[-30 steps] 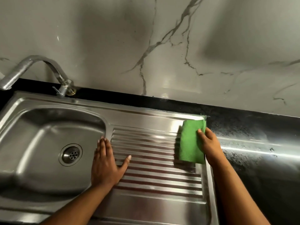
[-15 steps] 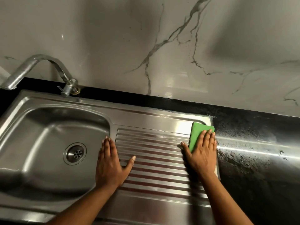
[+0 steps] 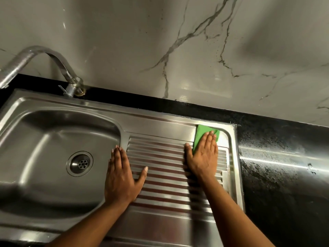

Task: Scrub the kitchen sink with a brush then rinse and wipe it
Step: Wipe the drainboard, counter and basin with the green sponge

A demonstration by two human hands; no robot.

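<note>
head view | stage: judged to be the final wipe; no brush in view | right hand [image 3: 203, 157] flat, fingers straight, pressing green cloth [image 3: 202, 133] onto the upper-right corner of the drainboard [image 3: 165, 157], right of centre | left hand [image 3: 121, 175] flat, holding nothing, at the basin edge of the sink [image 3: 44, 139] | hidden: cloth mostly under the hand; tap [image 3: 58, 61] spout cut off at left, flow unknown

Far side: glossy white marble-pattern wall panel [image 3: 115, 41] spans full width; grey-black veins branch from upper right down toward centre, second vein further right. Nearer: black speckled stone countertop [image 3: 284, 184], narrow strip along wall base at left and centre, broad area at right; surface glossy, bright horizontal light streak across right part.
</note>
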